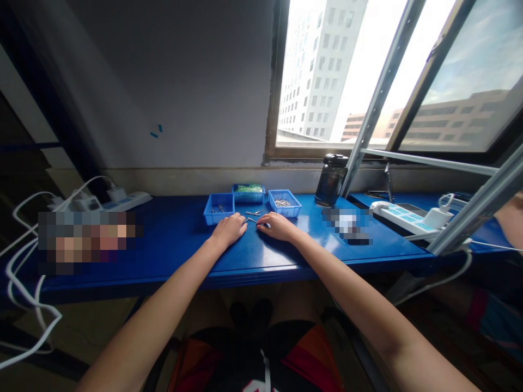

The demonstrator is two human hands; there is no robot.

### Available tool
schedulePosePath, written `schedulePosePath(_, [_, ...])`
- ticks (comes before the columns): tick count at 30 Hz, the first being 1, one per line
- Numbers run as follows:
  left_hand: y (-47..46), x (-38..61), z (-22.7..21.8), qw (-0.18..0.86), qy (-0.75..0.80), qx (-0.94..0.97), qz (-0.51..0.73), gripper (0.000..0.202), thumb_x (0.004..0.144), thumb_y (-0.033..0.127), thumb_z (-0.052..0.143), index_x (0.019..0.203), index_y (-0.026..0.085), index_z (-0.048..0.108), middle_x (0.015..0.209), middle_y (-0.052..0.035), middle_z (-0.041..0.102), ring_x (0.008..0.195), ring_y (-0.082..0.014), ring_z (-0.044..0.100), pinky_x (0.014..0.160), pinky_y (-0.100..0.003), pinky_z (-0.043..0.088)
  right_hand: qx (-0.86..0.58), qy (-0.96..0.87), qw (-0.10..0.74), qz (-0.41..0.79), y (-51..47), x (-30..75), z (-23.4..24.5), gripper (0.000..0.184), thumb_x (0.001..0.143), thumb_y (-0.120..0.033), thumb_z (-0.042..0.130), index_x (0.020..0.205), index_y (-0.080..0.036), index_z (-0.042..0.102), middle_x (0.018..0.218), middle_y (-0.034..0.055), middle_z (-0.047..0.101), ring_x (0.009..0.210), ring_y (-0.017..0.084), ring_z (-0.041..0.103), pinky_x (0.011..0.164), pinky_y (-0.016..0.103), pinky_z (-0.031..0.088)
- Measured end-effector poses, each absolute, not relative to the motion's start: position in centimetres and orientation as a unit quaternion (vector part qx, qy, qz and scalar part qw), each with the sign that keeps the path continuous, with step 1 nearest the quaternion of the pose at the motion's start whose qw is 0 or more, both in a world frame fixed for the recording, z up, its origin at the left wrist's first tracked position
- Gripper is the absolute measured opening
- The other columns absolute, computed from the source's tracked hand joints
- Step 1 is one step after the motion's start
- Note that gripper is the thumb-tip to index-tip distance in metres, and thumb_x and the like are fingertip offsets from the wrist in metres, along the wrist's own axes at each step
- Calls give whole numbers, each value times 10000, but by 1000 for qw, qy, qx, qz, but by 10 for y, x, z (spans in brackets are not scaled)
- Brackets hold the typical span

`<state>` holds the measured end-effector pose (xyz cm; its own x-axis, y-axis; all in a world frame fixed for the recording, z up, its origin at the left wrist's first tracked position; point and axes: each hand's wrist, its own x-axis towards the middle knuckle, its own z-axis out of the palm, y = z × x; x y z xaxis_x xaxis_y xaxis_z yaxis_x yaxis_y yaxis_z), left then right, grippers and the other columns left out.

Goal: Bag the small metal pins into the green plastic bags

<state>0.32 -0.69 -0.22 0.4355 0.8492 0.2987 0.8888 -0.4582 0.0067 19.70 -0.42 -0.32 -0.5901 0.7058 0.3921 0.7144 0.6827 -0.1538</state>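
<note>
Two bare hands, the left hand (231, 227) and the right hand (275, 224), are low on the blue surface (163, 245) in the head view. They are close together but not touching. The fingers of both bend down toward one little metal piece (250, 220) in the gap between them. The fingertips look nearly closed, but they are too small to see well, so I cannot tell which hand has hold of it.

More thin metal bits (255, 213) lie just behind that piece. Three blue boxes stand around them. The left box (213, 219) has a few metal bits in it, the back box (245, 197) has something green (248, 188), and the right box (288, 212) has lots of small metal bits.

A dark bottle (330, 179) stands up to the right, near the window (274, 130). White power strips sit on both sides, one far left (133, 201) and one far right (408, 216). Two patches are blurred.
</note>
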Motion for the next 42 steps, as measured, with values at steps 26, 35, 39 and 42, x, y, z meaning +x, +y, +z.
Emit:
schedulePosePath(26, [-10, 5, 0, 58, -428, -889, -154, 247, 900, 298, 335, 1014, 204, 533, 1042, -53, 565, 833, -179, 603, 692, -260, 463, -389, -881, 267, 40, -8, 195, 1, 158, 831, -242, 525, 851, -165, 661, 794, 42, 637, 700, 118, 553, 672, 226, 415])
schedulePosePath(35, [-13, 5, 3, 30, -440, -885, -147, 262, 883, 315, 350, 986, 212, 568, 1001, -52, 603, 844, -189, 600, 704, -268, 461, -406, -879, 247, 44, -7, 196, -2, 120, 802, -189, 542, 846, -160, 650, 812, 46, 612, 737, 129, 549, 708, 244, 424])
schedulePosePath(39, [-12, 4, 1, 32, -431, -890, -147, 294, 878, 341, 352, 1010, 232, 592, 1025, -39, 609, 868, -199, 600, 728, -283, 464, -427, -872, 239, 16, -4, 198, -6, 113, 798, -188, 533, 829, -147, 635, 852, 64, 596, 810, 149, 534, 759, 265, 418])
schedulePosePath(42, [-12, 4, 1, 26, -434, -890, -142, 316, 873, 349, 359, 1055, 242, 595, 1074, -37, 602, 904, -196, 595, 769, -275, 458, -436, -869, 234, 12, -2, 198, -8, 116, 802, -187, 522, 832, -140, 623, 872, 70, 595, 818, 148, 527, 782, 264, 411])
